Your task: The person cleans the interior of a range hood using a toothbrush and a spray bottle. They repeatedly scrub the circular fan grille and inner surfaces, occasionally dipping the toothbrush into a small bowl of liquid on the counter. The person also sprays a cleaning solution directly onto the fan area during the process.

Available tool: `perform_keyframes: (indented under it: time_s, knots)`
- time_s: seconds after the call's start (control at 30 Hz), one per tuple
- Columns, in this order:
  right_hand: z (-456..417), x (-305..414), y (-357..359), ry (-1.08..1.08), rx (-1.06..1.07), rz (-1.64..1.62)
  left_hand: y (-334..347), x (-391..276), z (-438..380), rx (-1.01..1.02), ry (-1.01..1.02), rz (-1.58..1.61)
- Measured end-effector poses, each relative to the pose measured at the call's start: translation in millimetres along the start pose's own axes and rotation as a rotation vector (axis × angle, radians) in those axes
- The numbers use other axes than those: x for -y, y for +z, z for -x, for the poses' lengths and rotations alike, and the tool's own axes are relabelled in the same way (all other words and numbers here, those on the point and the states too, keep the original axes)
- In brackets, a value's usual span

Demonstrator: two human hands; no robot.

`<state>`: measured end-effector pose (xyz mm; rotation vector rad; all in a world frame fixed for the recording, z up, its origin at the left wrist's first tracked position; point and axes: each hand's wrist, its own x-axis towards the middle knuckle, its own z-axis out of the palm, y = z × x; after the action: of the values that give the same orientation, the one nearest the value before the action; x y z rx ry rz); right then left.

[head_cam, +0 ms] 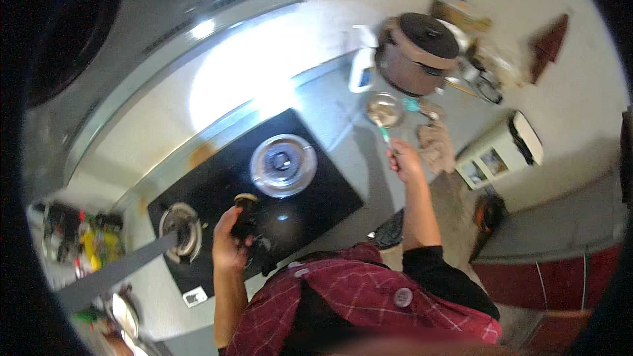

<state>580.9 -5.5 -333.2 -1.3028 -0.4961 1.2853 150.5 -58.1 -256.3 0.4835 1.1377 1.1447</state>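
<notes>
My right hand [406, 160] grips a slim utensil with a teal-and-white handle [384, 133]. Its far end reaches into a small round bowl [391, 104] on the grey countertop, where blur hides the contents. Over the black glass gas hob [316, 207], my left hand [230, 240] is closed around a dark object with a tan rim [246, 199]; what it is, I cannot tell. Beyond that hand lies a round metal burner [283, 165]. A second burner [181, 232] sits to its left.
Behind the bowl stand a rice cooker-like appliance [418, 54] and a white bottle [362, 70]. A beige cloth [435, 146] lies to the bowl's right, near a white container [499, 151]. Bottles and packets [94, 242] crowd the far left. A range hood [198, 15] overhangs the hob.
</notes>
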Motion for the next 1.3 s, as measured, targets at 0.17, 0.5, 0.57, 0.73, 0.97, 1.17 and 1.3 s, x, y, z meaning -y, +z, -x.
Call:
perform_keyframes:
  time_s: [0.17, 0.5, 0.57, 0.73, 0.97, 1.17, 1.3]
  knots:
    - [-26, 0, -32, 0.026, -0.167, 0.001, 26, 0, -1, 0.075, -0.03, -0.098]
    - [-118, -6, -75, -0.351, -0.486, 1.102, 43, 6, 0, 0.072, 0.001, -0.043]
    - [-122, -9, -71, -0.384, -0.477, 1.272, 45, 8, 1, 0.044, 0.01, -0.032]
    - [-117, -3, -45, -0.294, -0.356, 1.589, 36, 9, -2, 0.003, 0.003, -0.027]
    - [-102, 4, -32, -0.309, -0.354, 1.564, 36, 9, -6, -0.04, 0.017, -0.019]
    - [-98, 1, -40, -0.316, -0.419, 1.506, 35, -2, -4, 0.028, 0.063, -0.097]
    - [-102, -8, -51, -0.322, -0.361, 1.554, 40, -3, 1, -0.027, 0.065, -0.115]
